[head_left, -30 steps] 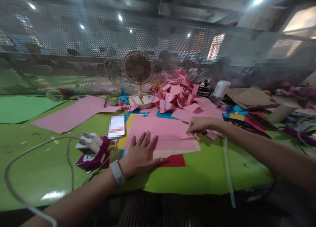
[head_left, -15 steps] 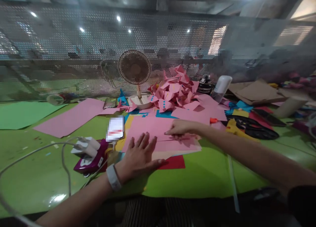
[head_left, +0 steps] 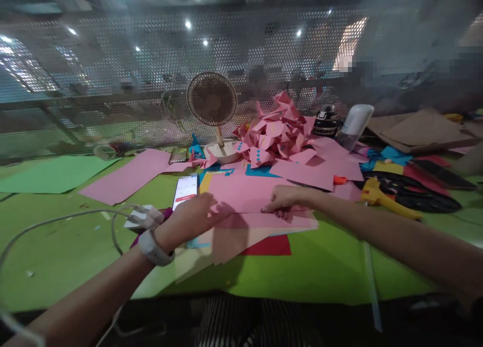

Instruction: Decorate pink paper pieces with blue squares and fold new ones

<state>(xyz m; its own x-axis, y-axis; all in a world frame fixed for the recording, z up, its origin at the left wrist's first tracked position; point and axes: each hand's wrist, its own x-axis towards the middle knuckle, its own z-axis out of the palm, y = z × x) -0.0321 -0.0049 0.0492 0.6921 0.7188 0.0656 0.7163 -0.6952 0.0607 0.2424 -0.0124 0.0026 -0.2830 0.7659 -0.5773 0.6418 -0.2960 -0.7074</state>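
Note:
A pink paper sheet (head_left: 245,191) lies in front of me with a straight crease or edge across it, over pale pink sheets (head_left: 230,244) and a red sheet (head_left: 273,245). My right hand (head_left: 283,200) rests on the pink paper, fingers curled in, one fingertip pressed down at that line. No held object shows in it. My left hand (head_left: 192,217), with a white wristband, is at the paper's left side beside a lit phone (head_left: 184,190). Its fingers reach right over the sheet, slightly blurred and partly hidden, with a shadow beneath.
A small fan (head_left: 212,101) and a heap of folded pink paper pieces (head_left: 277,135) stand at the back. Yellow glue gun (head_left: 385,198), black scissors-like handles (head_left: 418,192) and brown paper (head_left: 422,128) lie right. White plugs (head_left: 145,218) with cables and a green sheet (head_left: 56,173) are left.
My left hand has lifted from lying flat on the papers and turned, moving left and up towards the phone. My right hand stays on the pink paper. The view has shifted slightly.

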